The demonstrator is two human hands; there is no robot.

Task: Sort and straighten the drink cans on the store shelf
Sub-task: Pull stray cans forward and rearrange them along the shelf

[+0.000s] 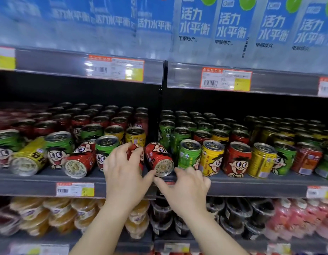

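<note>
Red, green and yellow cartoon-face drink cans crowd the middle shelf [251, 186]. At its front a red can [157, 159] lies on its side, base toward me. My left hand [124, 172] curls its fingers over another red can [135, 150] just left of it, which is mostly hidden. My right hand [185, 186] sits at the shelf edge below the tipped can, its thumb touching the can's base rim and its fingers loosely bent. Further left a yellow can [29, 157] and a red can [80, 161] also lie tipped over. On the right, several cans [236, 159] stand upright.
Blue-labelled water bottles [196, 24] fill the shelf above, behind a price rail [225, 79]. Below are tubs of orange jelly [54, 214], dark tubs [238, 216] and pink bottles [297, 218]. A black vertical divider [160, 100] splits the can shelf.
</note>
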